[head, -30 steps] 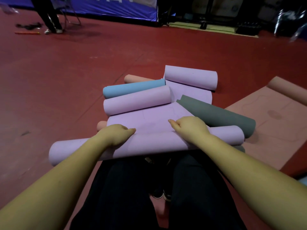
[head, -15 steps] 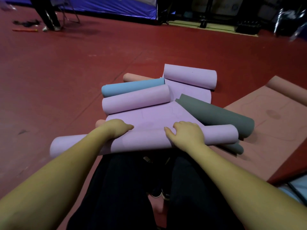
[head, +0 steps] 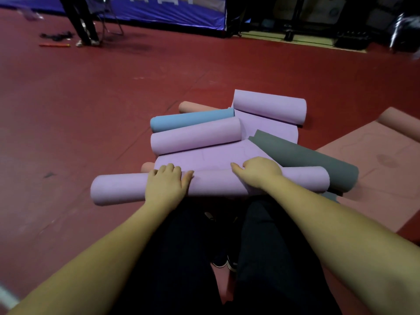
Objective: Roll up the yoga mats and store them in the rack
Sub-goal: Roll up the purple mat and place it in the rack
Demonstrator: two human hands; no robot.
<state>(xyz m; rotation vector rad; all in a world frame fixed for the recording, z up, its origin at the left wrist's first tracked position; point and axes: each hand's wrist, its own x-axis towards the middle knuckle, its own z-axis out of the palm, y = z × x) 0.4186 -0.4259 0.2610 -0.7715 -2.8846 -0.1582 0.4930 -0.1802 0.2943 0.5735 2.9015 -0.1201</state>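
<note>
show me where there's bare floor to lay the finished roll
Bare red floor lies open left of the blue roll and beyond the far purple roll. Ahead is crowded with rolls; the grey roll and pink mat fill the right.

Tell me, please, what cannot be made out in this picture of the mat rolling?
All from the head view:
- Rack: nowhere in view, so where it stands is unknown.
- Peach roll: mostly hidden behind the blue roll.
- Left hand and right hand: their undersides on the purple roll are hidden.
- Standing person: cut off by the top edge.
- Pink mat: cut off by the right edge.
</note>
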